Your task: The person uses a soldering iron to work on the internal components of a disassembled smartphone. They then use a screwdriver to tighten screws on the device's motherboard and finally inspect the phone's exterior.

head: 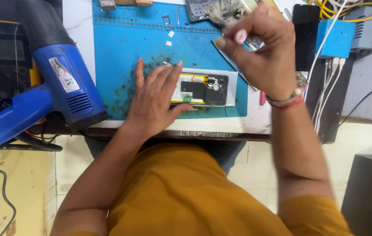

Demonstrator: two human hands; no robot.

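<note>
**Two hands over an opened phone on a blue mat**

Two bare hands work in the single head view, which looks straight down past a mustard-yellow shirt to the counter [256,124], a pale surface with a worn dark front edge.

The left hand [155,98] lies flat and open, fingers spread, palm down on the blue work mat [116,48]. Its fingertips rest on the left end of the opened phone [205,88], pinning it in place. The phone is a flat rectangle lying lengthwise near the mat's front edge, its back off: a dark battery and board show inside a pale rim, with a yellow band along the top and a small green tab at the lower edge.

The right hand [262,48] hovers above the phone's far right corner, closed in a pinch. Thumb and fingers grip a small metallic piece [254,42], blurred, so its shape is hard to tell. A beaded band with a red thread circles the wrist.

The mat is rubbery, with a ribbed row of small slots along its far side and dark smudges scattered near the left hand. A thin metal tool [234,65] lies slanted on it, beside the phone. To the left, a bulky blue heat gun [59,87] of glossy plastic rests with its vented body overlapping the mat's edge. At the right stands a small blue box [335,38] with white cables hanging from it.
</note>
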